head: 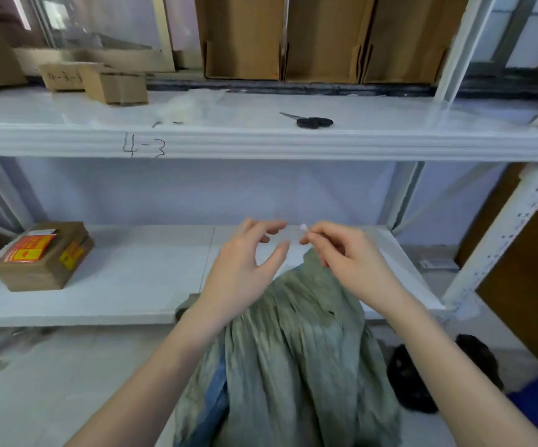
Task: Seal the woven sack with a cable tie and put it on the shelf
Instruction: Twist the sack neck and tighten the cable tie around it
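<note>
A grey-green woven sack (pixel 293 350) stands on the floor in front of me, its gathered neck rising toward the lower shelf (pixel 125 279). My right hand (pixel 348 256) pinches a thin white cable tie (pixel 303 228) just above the sack's neck, its small white head showing at my fingertips. My left hand (pixel 245 262) hovers beside it with fingers spread and curled, holding nothing that I can see. The tie's strap between the two hands is nearly invisible against the white shelf.
Black-handled scissors (pixel 314 121) and a clear plastic bag (pixel 183 108) lie on the upper shelf (pixel 261 143) marked 4-3. Small cardboard boxes (pixel 106 82) sit there at left. A taped carton (pixel 43 254) occupies the lower shelf's left. A black bag (pixel 422 379) lies on the floor at right.
</note>
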